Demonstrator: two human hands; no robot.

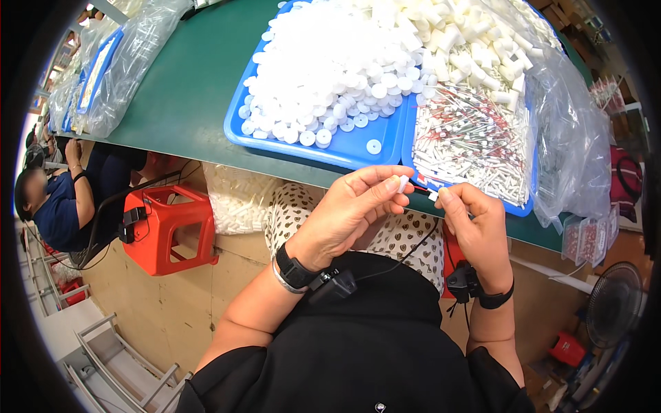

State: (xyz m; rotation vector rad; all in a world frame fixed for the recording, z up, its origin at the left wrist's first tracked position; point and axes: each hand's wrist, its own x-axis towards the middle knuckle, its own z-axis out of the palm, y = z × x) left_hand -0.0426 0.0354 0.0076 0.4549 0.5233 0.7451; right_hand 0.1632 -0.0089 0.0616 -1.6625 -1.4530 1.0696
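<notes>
My left hand is closed in a pinch on a small white plastic piece between thumb and fingertips. Just to its right, my right hand pinches another small white piece; its exact kind is too small to tell. The two pieces are apart, above the near edge of the table. Beyond my left hand lies a blue tray heaped with white plastic discs. A second blue tray holds thin white parts with red and dark pieces, plus cream-coloured cylinders.
The green tabletop extends left to more bagged trays. Clear plastic bags hang at the right edge. Below are a red stool, a bag of white parts and a fan. Another person sits at the left.
</notes>
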